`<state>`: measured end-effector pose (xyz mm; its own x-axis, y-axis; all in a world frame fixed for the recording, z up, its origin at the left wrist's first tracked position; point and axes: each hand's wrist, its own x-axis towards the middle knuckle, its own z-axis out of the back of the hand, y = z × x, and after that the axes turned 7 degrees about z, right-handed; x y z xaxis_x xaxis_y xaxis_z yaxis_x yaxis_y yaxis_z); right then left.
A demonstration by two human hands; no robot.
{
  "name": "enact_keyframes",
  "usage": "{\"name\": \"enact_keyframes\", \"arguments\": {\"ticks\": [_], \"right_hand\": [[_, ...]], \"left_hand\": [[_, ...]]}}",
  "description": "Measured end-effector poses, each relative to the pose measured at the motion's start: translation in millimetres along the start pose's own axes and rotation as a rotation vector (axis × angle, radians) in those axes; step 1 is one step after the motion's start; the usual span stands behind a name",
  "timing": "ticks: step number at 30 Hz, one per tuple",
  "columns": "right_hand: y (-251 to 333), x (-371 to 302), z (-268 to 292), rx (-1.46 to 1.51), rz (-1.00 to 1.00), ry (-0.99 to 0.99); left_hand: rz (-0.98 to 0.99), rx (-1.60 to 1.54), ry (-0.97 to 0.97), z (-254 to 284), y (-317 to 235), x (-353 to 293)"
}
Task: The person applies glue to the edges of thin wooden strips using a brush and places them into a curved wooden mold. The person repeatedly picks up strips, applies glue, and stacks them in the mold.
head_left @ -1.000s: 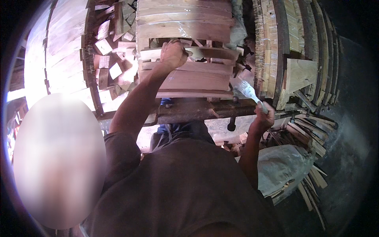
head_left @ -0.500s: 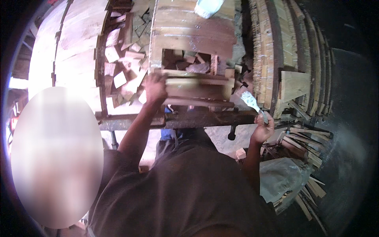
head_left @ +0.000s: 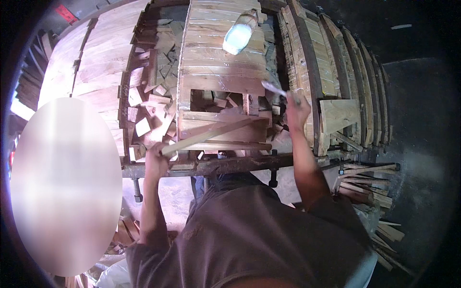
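Observation:
My left hand (head_left: 156, 162) is closed around the near end of a narrow wooden strip (head_left: 209, 136). The strip slants up to the right across the boards, just above a row of wooden pieces. In my right hand (head_left: 298, 111), on the right of the row, is a paintbrush (head_left: 274, 89). Its whitish head points left and is slightly blurred. Farther off, a cut-open plastic container (head_left: 238, 34) with white liquid in it rests on the row of joined boards (head_left: 216, 72). A gap in this row shows wood offcuts beneath.
A metal bar (head_left: 230, 164) with clamp screws runs along the near edge. Wood offcuts (head_left: 144, 126) lie between the board rows. More boards (head_left: 98, 57) stand left, and clamped ones (head_left: 307, 62) right. A pile of sticks (head_left: 370, 180) lies at lower right. A blurred patch covers the lower left.
My left hand has moved down and left, and the strip now slants across the row. My right hand has risen and swung the brush up and left. The view has shifted too.

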<state>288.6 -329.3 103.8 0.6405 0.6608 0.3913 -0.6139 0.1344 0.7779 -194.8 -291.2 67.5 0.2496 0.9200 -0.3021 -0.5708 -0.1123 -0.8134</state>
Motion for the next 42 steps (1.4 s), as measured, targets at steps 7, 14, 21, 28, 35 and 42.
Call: {"name": "enact_keyframes", "arguments": {"ticks": [7,14,21,28,35,42], "right_hand": [[-11.1,143.2,-131.4,-0.276,0.260,0.110],[-18.7,203.8,-237.9,-0.407,0.146,0.429],[-53.9,235.7,-260.5,-0.341,-0.147,0.679],[-104.8,231.9,-258.0,0.512,-0.944,0.561],[-79.4,190.3,-216.8,0.883,-1.110,0.688],[-35.9,107.3,-160.2,1.133,-1.021,1.044]], "left_hand": [[0.312,-0.333,-0.201,4.8,-42.7,-101.0],[0.431,-0.378,-0.492,-21.9,-114.0,-158.3],[0.425,-0.417,-0.597,-46.5,-162.1,-155.0],[0.323,-0.424,-0.617,-51.9,-169.3,-145.6],[0.420,-0.522,-0.683,-54.4,-186.5,-143.3],[0.434,-0.437,-0.663,-50.5,-177.4,-138.8]]}}
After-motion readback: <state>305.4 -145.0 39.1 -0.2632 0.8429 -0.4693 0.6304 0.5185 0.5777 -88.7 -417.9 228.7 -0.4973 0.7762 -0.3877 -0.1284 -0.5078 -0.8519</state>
